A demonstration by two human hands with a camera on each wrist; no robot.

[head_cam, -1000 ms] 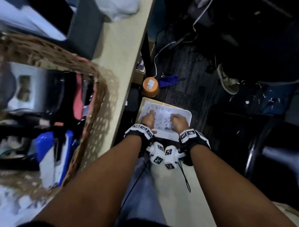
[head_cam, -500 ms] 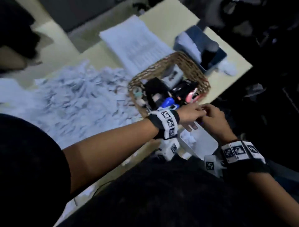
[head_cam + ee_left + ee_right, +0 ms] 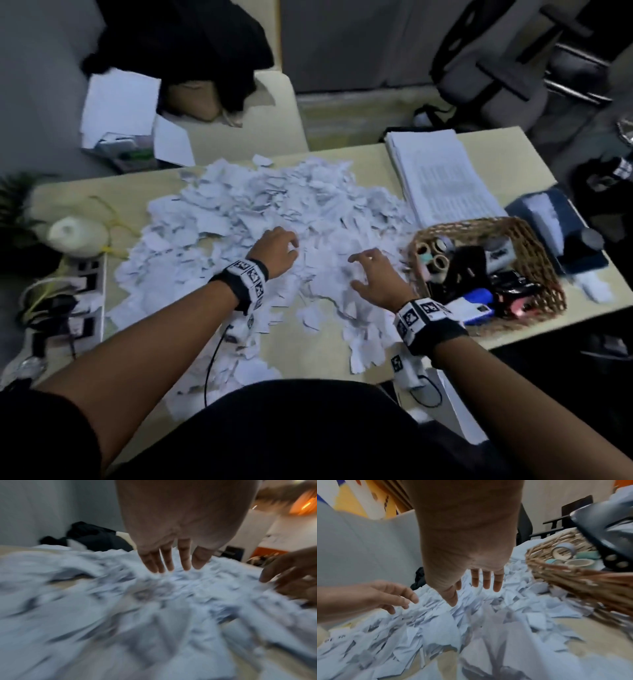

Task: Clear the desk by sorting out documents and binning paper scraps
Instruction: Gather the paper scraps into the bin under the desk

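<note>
The worktop (image 3: 308, 346) is faced in pale, matt wood-look laminate and is strewn with torn matt white paper scraps (image 3: 267, 219). The basket (image 3: 534, 260) is woven from rough tan wicker, and the stacked documents (image 3: 442, 178) are seen as smooth printed paper.

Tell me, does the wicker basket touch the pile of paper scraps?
Touching: the right wrist view shows scraps heaped against the wicker basket's near wall.

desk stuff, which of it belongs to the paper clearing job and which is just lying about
Part of the job:
paper scraps
stack of documents
left hand
right hand

Just lying about:
wicker basket
power strip
black cloth
</note>
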